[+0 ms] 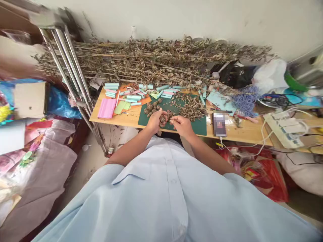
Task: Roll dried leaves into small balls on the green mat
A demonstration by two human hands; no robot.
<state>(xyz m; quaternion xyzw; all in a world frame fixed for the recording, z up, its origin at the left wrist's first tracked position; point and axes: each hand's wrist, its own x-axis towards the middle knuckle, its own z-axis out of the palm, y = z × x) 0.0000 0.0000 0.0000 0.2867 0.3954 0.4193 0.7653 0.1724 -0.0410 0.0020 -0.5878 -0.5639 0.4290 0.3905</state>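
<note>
My left hand (pixel 155 121) is closed round a brown dried plant ball (pixel 163 119) above the front edge of the green mat (pixel 142 120). Just right of it, my right hand (pixel 182 125) pinches something too small to make out, its fingertips close to the ball. Several similar dried balls (pixel 151 108) lie in a cluster on the mat, beyond my left hand. A heap of loose dried leaves (pixel 193 108) covers the mat's right part. Rolled blue and pink papers (pixel 133 97) lie to the left and behind.
Long dried stalks (pixel 151 60) stretch along the back of the wooden table (pixel 121 121). A phone (pixel 219 124) with a cable lies right of the mat, then a power strip (pixel 282 129). Metal poles (pixel 73 74) stand at the left. Pink paper (pixel 106 108) lies at the table's left end.
</note>
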